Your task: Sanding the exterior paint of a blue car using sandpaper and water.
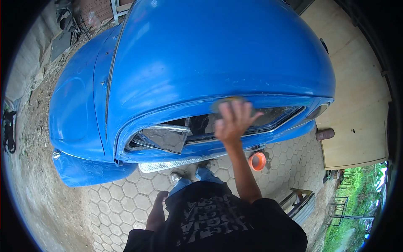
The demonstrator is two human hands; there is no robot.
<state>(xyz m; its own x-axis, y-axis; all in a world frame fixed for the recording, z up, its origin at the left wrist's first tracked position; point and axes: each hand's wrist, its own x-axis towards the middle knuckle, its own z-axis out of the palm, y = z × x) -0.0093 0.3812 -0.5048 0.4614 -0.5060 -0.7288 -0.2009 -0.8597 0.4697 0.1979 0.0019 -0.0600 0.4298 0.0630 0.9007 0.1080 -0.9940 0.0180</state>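
Observation:
My right hand [231, 119] reaches up over the side window of a blue car [222, 59]. Its fingers are stretched over a flat, dark grey-green pad [215, 107] with a yellowish patch, pressed to the upper door frame just below the roof edge. Motion smears the pad, so its exact kind is unclear. Below the hand is the window opening, with a small vent window [166, 137] tilted outward at its front end. Down at my side hangs my left hand [162, 196], close to my leg and apart from the car; its fingers do not show clearly.
An orange bucket [257, 161] stands on the hexagonal paving [126, 193] to the right. A silver running board [176, 163] juts out below the door. A wooden frame [297, 199] lies at lower right, and a large beige panel [357, 96] rises behind the car's right end.

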